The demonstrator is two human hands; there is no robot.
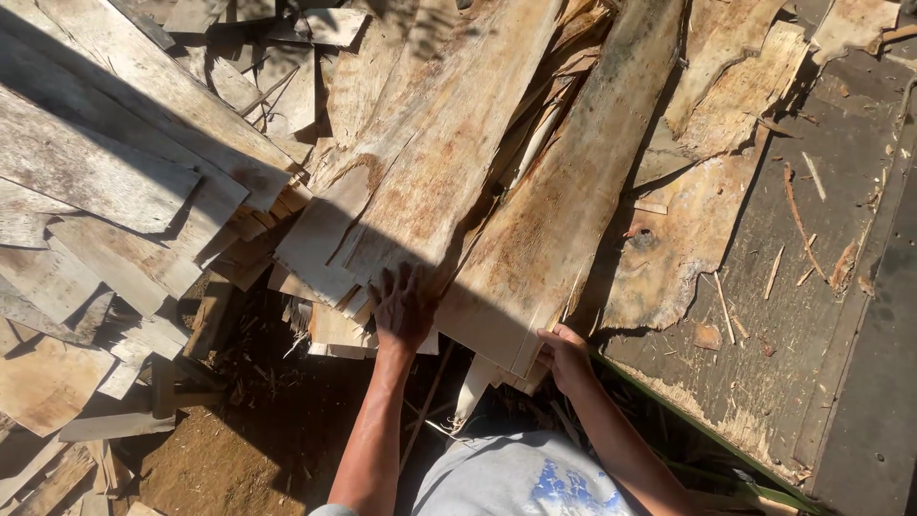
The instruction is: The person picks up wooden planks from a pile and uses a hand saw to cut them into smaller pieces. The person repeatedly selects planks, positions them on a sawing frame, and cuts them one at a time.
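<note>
Rough pale wooden slabs (pixel 420 182) lie stacked just beyond the left hand (pixel 403 308), whose fingers (pixel 396 285) are spread flat for support, while the right hand (pixel 564 355) pinches the long brown plank (pixel 549 220) at its near end.

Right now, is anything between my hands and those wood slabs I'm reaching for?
Nothing visible. The left hand lies flat on the ends of the stacked slabs, and the right hand grips the lower end of the long slab beside them. Both are already touching wood.
</note>
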